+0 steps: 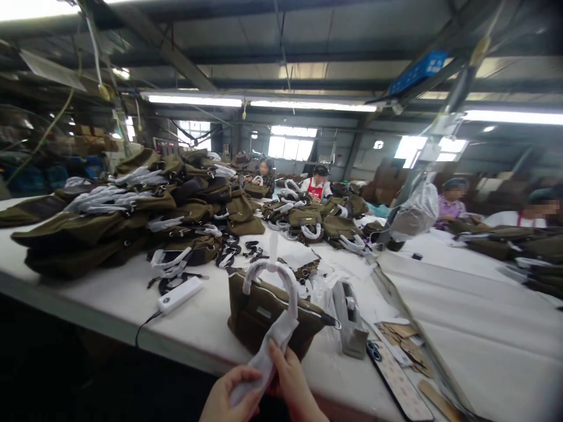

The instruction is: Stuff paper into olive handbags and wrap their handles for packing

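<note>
An olive-green handbag [253, 310] stands upright at the table's near edge, its top handle [290, 284] raised and covered in white wrapping. From the handle's right end a strip of white foam wrap [281, 328] runs down toward me. My left hand [235, 392] grips the lower end of this strip between thumb and fingers. Higher up on the same strip, close against the bag's front, my right hand [288, 375] pinches it with the thumb on top. The undersides of both hands are hidden.
Left of the bag lie a white power bank [180, 294] with a cable and a big pile of olive bags [176, 199]. A grey tape dispenser [349, 319] and a phone [398, 381] sit to the right. Several people work across the table.
</note>
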`<control>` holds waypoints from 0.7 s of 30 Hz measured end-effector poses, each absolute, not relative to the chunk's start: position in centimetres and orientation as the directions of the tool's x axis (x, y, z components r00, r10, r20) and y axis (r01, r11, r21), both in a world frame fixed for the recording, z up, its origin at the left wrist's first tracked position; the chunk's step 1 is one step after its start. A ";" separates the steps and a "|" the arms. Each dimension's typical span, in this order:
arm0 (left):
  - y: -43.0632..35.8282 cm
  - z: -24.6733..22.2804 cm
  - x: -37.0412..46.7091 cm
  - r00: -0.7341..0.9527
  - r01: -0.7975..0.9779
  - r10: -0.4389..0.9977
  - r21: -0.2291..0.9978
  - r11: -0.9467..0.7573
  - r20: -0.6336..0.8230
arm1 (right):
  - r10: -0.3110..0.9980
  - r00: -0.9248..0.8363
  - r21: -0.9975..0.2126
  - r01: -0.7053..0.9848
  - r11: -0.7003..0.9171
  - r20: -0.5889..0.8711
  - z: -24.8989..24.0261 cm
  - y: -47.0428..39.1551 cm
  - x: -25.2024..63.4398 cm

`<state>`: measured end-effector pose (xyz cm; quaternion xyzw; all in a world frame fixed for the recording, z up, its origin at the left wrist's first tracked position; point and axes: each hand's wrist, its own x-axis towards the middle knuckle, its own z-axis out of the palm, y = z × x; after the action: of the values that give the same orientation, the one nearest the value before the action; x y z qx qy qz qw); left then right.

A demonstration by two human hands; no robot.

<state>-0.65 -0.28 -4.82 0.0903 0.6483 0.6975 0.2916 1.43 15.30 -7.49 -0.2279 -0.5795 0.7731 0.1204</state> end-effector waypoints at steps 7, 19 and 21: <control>0.5 -6.1 -0.6 -0.740 -0.238 0.633 0.969 0.070 -0.228 | 0.304 -0.946 -0.987 0.140 0.081 -0.109 -3.2 19.1 6.8; 2.0 -3.8 0.6 -0.795 -0.338 0.522 0.940 0.043 -0.309 | 0.885 -0.427 -0.864 0.359 0.353 0.185 -3.0 39.3 10.4; 2.1 -3.7 0.8 -0.796 -0.348 0.520 0.937 0.027 -0.310 | 0.883 -0.448 -0.877 0.357 0.320 0.139 -3.7 40.0 9.7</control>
<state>0.84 2.14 -3.66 0.0669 0.6447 0.6944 0.3125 9.68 40.03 -3.73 -0.4156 -0.7462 0.4091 0.3212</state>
